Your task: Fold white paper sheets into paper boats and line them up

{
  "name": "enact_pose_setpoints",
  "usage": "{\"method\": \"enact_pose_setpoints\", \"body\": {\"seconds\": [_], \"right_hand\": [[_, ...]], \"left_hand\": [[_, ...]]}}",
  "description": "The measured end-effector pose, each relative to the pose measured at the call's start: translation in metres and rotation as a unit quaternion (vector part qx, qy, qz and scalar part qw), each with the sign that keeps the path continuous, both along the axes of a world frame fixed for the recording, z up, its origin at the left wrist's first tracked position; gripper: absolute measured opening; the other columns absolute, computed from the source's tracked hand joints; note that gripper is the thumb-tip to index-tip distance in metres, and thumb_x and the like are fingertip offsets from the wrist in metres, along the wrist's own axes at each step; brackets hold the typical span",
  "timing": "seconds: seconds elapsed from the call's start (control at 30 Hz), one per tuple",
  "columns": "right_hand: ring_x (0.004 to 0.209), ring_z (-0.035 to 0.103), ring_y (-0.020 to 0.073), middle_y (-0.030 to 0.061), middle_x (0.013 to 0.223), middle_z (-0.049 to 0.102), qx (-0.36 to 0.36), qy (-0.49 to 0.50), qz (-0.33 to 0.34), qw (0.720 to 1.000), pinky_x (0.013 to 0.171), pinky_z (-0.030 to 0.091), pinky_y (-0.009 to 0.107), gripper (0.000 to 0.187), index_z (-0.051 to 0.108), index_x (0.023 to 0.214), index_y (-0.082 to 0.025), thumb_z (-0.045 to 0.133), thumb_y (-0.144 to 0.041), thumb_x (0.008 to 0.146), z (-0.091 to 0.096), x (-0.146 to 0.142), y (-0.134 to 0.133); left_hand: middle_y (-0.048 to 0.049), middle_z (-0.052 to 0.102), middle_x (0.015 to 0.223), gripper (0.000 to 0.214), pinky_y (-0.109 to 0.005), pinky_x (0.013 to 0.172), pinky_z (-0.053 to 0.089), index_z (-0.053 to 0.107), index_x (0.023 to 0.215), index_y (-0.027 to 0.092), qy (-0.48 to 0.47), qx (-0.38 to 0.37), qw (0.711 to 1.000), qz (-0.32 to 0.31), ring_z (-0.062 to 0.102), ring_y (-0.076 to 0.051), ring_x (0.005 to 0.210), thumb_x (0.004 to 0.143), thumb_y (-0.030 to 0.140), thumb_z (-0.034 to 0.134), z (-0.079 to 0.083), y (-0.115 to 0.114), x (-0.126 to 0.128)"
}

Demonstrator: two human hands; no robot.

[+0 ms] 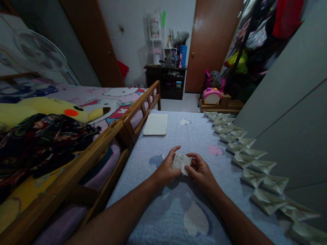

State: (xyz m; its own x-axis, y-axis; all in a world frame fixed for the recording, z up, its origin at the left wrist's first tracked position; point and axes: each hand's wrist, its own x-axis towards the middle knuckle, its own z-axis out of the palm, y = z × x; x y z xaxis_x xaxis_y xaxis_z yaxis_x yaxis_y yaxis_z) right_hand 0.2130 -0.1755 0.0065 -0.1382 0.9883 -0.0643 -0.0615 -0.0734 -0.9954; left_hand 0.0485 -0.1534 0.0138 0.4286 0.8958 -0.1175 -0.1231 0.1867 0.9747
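Note:
A small piece of folded white paper point(181, 161) is held up between my two hands, just above the blue bedspread point(194, 132). My left hand point(167, 167) grips its left side, thumb along the lower edge and index finger raised at the upper corner. On the right side, my right hand point(200, 169) pinches the paper between thumb and fingers. Faint dark marks show on the paper's face. Farther off, near the left edge of the bedspread, lies a stack of white paper sheets point(155, 124). Rows of folded paper pieces point(267, 200) run along the right edge.
A wooden bed rail point(120, 131) borders the left side, with a yellow plush toy point(51, 108) and dark patterned cloth point(38, 146) beyond it. A pale cabinet point(293, 119) stands close on the right. A dark low cabinet point(165, 83) is at the far wall.

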Motion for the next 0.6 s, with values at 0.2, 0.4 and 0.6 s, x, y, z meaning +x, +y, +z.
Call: {"method": "enact_pose_setpoints", "body": {"seconds": [0.2,0.4,0.6], "right_hand": [[0.044,0.047,0.0086,-0.0091,0.062,0.056,-0.03,0.022,-0.04,0.999,0.041,0.034,0.02,0.045,0.048,0.108,-0.022,0.07,-0.04,0.074,0.0047,0.0033,0.0018],[0.037,0.044,0.0083,-0.0109,0.051,0.053,-0.062,0.028,-0.062,0.996,0.038,0.033,0.018,0.046,0.049,0.106,-0.021,0.07,-0.046,0.074,0.0043,0.0059,0.0026],[0.04,0.045,0.0088,-0.0079,0.056,0.056,-0.069,0.039,-0.068,0.995,0.039,0.033,0.02,0.039,0.052,0.106,-0.02,0.064,-0.045,0.079,0.0043,0.007,0.0028]], "left_hand": [[-0.0104,0.04,0.139,0.084,-0.029,0.08,0.052,0.04,0.142,0.028,0.042,0.118,0.992,-0.028,0.061,-0.019,0.099,0.064,0.011,0.064,0.0019,0.0002,-0.007],[-0.0092,0.032,0.149,0.051,-0.039,0.103,0.043,0.068,0.116,0.024,0.186,0.286,0.94,0.0,0.054,-0.024,0.115,0.07,0.003,0.062,-0.0002,-0.0039,-0.0075],[-0.007,0.048,0.14,0.025,-0.043,0.104,0.04,0.077,0.102,0.027,0.229,0.32,0.918,0.053,0.049,-0.026,0.116,0.085,0.016,0.063,-0.003,-0.0006,-0.009]]}}
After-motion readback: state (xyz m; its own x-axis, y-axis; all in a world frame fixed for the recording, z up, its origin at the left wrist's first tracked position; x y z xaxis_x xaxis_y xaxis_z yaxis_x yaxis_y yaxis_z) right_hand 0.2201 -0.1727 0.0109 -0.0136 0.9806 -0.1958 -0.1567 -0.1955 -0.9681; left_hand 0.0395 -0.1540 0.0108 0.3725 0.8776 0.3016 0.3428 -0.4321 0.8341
